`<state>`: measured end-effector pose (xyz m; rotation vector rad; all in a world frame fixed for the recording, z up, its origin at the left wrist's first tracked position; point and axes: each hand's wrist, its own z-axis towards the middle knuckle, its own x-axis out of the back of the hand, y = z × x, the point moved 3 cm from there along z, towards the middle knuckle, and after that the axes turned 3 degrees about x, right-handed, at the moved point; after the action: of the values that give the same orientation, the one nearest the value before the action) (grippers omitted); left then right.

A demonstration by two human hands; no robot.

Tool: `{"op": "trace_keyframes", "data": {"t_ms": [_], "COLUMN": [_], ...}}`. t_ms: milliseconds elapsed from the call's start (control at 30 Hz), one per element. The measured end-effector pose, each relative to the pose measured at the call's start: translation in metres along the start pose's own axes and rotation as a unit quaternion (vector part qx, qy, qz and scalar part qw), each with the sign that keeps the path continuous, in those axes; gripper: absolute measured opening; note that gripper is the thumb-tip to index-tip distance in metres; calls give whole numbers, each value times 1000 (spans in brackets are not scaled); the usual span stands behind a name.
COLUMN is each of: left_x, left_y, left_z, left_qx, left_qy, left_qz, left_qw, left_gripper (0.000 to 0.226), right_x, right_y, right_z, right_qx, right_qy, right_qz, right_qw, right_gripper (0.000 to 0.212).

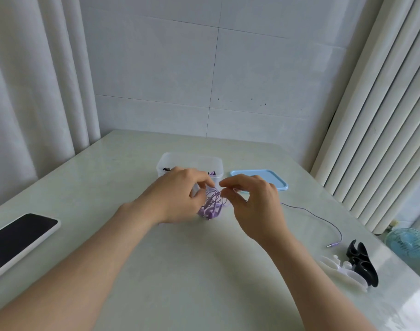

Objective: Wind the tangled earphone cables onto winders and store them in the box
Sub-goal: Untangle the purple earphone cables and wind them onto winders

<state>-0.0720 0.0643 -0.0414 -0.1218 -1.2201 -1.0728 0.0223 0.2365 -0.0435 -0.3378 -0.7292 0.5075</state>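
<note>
Our left hand (180, 194) and right hand (252, 203) pinch one thin purple earphone cable (213, 199).
One clear plastic box (194, 160) sits at twelve o'clock.

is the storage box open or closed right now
Open. The clear box has no cover on it; its blue lid lies flat on the table just to its right.

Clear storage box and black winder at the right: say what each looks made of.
The clear rectangular storage box looks like translucent frosted plastic: its walls are cloudy yet see-through. The black curved winder looks like matte rubber or silicone, dull with rounded edges; hard plastic is possible.
</note>
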Motion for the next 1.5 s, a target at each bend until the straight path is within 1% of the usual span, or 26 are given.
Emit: {"op": "trace_keyframes", "data": {"t_ms": [100,133,200,233,333,433,533,633,700,800,867,933,1000,1067,1233,1300,1367,1400,1433,1500], "left_x": [-4,-4,-2,-1,1,0,-1,0,-1,-2,-2,-2,-2,-3,-3,-3,-3,-2,-1,2], "left_y": [-1,-1,0,2,5,8,11,13,13,13,11,9,7,8,13,12,10,8,6,2], "left_z": [-3,-3,-1,-1,0,0,-1,-1,-1,0,0,1,1,1,3,4,4,4,4,4], "left_qx": [13,23,38,44,75,104,131,146,152,165,169,172,185,203,230,238,247,249,250,255], "left_qy": [-44,-48,-36,-25,-22,-52,-71,-75,-68,-55,-42,-26,-14,-7,17,30,50,58,65,75], "left_qz": [-13,-39,-90,-113,-183,-235,-305,-361,-370,-379,-379,-366,-355,-358,-432,-462,-495,-505,-503,-469], "left_qw": [999,998,995,992,980,965,941,918,914,909,909,914,916,911,872,854,832,824,825,843], "left_gripper": [32,28,10,7,17,25,28,36,38,28,23,23,24,18,7,7,7,7,6,8], "right_x": [2,3,5,6,11,13,13,13,12,11,11,14,16,15,14,13,10,7,4,-1], "right_y": [4,4,4,3,-1,-4,-4,-4,-4,-4,-4,-2,-2,-1,-2,-2,1,4,7,10], "right_z": [2,2,3,3,4,4,4,5,5,5,5,5,5,4,3,2,-1,-2,-3,-3], "right_qx": [-37,-49,-70,-78,-100,-115,-118,-117,-113,-109,-113,-127,-149,-171,-234,-260,-272,-263,-241,-179], "right_qy": [12,15,20,22,16,2,12,19,20,26,43,74,105,119,95,58,15,-1,-12,-30], "right_qz": [73,94,135,155,236,302,324,311,303,301,306,305,319,338,405,381,322,278,219,103], "right_qw": [997,994,988,985,967,946,939,943,946,947,944,941,930,918,879,885,907,924,945,978], "right_gripper": [16,18,25,27,24,21,18,17,19,22,21,17,13,13,14,18,19,18,16,17]}}
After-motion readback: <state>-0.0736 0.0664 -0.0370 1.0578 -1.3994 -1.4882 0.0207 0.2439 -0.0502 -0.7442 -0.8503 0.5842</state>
